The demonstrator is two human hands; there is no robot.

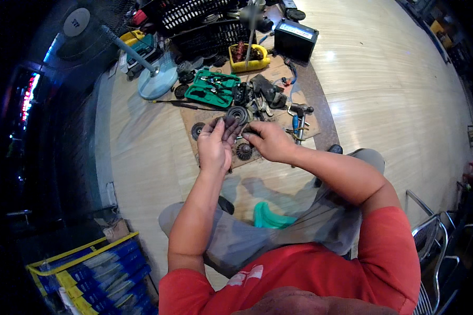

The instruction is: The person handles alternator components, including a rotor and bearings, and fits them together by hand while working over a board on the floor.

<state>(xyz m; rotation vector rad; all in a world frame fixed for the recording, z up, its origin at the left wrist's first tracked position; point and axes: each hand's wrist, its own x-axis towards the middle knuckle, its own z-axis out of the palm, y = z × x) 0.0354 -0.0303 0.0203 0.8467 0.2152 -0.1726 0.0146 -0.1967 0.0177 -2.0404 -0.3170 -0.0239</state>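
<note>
My left hand [217, 144] is palm up over a piece of cardboard, its grease-darkened fingers stretched out and apart. Just beyond those fingertips is a round grooved metal part [237, 114]; whether they touch it I cannot tell. My right hand [269, 140] is closed in a pinch beside the left fingers. A thin shiny piece [240, 137] shows at its fingertips, too small to name. Below the hands lies a toothed gear [244, 151] with a raised hub. Left of my left hand is a dark toothed disc [197, 130].
On the cardboard [192, 152] are a green tool case [213, 88], a hammer [301, 109] and pliers [298, 129]. Behind them stand a yellow cut-open container [248, 58], a black battery [295, 41], black crates [210, 39] and a fan [157, 79]. A green plastic stool [270, 216] is below me.
</note>
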